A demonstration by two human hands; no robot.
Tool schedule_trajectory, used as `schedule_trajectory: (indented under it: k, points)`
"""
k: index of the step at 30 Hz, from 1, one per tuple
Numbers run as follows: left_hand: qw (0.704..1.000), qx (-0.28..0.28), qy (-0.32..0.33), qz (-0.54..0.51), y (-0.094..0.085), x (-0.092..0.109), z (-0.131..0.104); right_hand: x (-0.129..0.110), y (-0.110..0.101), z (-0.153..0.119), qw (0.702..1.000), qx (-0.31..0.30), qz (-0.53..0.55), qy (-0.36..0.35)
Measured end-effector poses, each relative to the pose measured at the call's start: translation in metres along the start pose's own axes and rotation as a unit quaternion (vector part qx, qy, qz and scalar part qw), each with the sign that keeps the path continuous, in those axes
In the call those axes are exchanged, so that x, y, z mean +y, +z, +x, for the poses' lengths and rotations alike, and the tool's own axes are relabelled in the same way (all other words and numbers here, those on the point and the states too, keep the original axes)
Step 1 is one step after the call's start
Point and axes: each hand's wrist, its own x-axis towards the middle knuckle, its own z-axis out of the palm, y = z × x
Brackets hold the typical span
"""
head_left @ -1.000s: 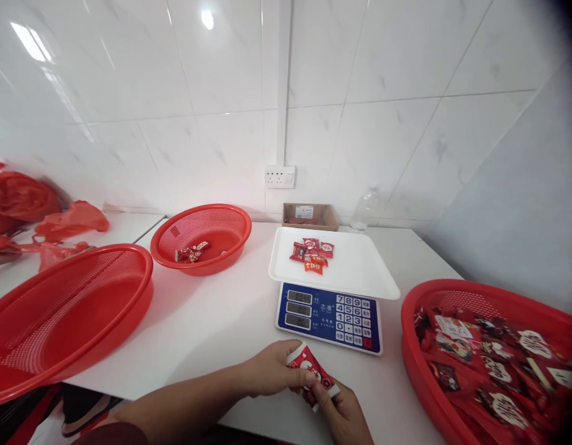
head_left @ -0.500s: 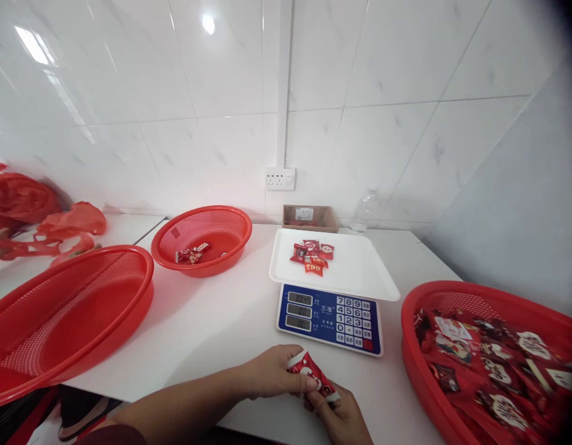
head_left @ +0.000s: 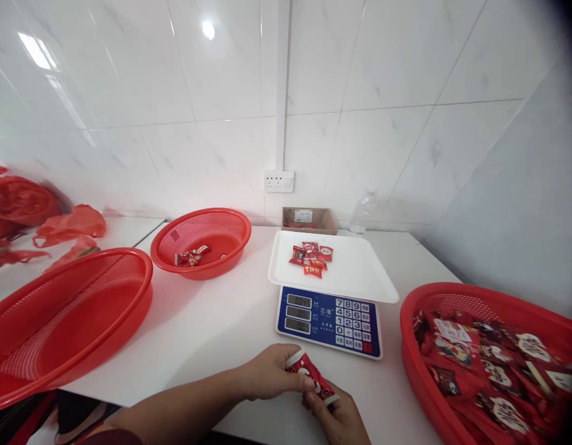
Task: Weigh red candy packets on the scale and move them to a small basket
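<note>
Just on the near side of the scale (head_left: 327, 316), the left hand (head_left: 270, 374) and right hand (head_left: 338, 415) are pinching opposite ends of a red packet (head_left: 310, 369), uneven tugging between them possibly risking a tear or slip.

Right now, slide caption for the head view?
Left hand and right hand hold a red packet near a loaded scale.

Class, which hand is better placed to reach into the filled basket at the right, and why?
Probably the right hand: it is nearer that basket, while the left hand is farther off. Both hold the red packet.
</note>
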Motion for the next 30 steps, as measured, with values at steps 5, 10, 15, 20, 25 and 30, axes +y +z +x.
schedule_trajectory:
  k: [5,10,15,20,25,30]
  points:
    - [0.999,0.019,0.025,-0.039,-0.005,0.006,0.004,0.007,-0.002,0.001,1.000,-0.024,-0.014,-0.008]
    - [0.989,0.099,0.110,0.012,-0.021,0.026,0.012,0.012,-0.006,0.004,0.995,-0.077,-0.064,-0.023]
    - [0.962,0.195,0.163,0.096,-0.039,0.054,0.016,0.013,-0.007,0.005,0.993,-0.092,-0.075,-0.016]
    - [0.915,0.285,0.172,0.229,-0.052,0.071,0.022,0.012,-0.006,0.005,0.994,-0.085,-0.073,-0.011]
    - [0.869,0.328,0.164,0.331,-0.065,0.075,0.035,0.014,-0.007,0.005,0.994,-0.079,-0.071,-0.010]
    - [0.859,0.313,0.166,0.370,-0.076,0.076,0.054,0.013,-0.007,0.005,0.994,-0.081,-0.073,-0.008]
